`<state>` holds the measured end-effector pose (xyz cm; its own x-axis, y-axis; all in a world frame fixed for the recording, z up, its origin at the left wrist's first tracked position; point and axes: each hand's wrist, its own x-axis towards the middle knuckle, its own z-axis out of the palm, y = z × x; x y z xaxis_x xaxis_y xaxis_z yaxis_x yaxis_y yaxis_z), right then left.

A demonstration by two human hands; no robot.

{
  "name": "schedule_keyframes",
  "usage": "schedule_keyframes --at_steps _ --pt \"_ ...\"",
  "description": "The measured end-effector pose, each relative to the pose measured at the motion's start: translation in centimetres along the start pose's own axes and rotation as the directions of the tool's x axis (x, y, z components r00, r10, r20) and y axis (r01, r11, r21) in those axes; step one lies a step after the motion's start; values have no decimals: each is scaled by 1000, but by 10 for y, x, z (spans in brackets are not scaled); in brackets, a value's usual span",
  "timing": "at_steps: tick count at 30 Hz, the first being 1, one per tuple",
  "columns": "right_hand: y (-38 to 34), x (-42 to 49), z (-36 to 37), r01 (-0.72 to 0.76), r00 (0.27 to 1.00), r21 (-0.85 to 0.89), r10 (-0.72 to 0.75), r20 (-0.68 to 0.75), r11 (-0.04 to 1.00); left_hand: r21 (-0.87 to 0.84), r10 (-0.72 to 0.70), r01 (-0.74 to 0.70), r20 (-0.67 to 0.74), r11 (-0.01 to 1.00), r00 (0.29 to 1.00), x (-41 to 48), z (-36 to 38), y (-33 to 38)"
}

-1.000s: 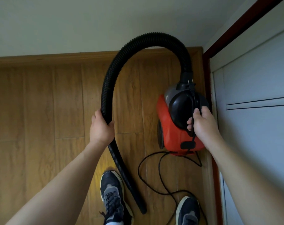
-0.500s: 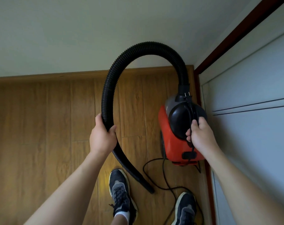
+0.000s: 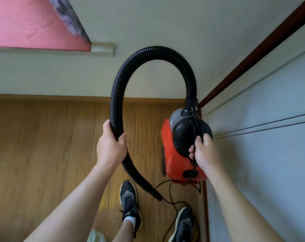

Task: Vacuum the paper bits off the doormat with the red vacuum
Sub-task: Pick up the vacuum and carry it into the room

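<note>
Left hand, arm extended, fingers wrapped round black hose. Right hand grips carrying strap of red vacuum, lifted beside door. One vacuum, one hose, two shoes.

The pink panel at far left was cut off by the top and left edges; the patterned thing beside it was too blurred to tell. The bottom edge cut the near right shoe, which hid part of the cord. The right hand covered part of the vacuum handle.
</note>
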<state>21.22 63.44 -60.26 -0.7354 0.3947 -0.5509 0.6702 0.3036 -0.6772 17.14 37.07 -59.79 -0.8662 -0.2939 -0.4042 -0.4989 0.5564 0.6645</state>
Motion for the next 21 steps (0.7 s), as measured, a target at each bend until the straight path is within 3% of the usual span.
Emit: schedule_keyframes --at_steps 11,21 --pt "-113 -110 -43 57 998 112 -55 -24 992 -151 74 -73 -2 986 997 -71 -109 79" --pt "-185 -185 -72 110 994 172 -106 -31 979 -158 131 -131 -10 979 991 -120 -190 127"
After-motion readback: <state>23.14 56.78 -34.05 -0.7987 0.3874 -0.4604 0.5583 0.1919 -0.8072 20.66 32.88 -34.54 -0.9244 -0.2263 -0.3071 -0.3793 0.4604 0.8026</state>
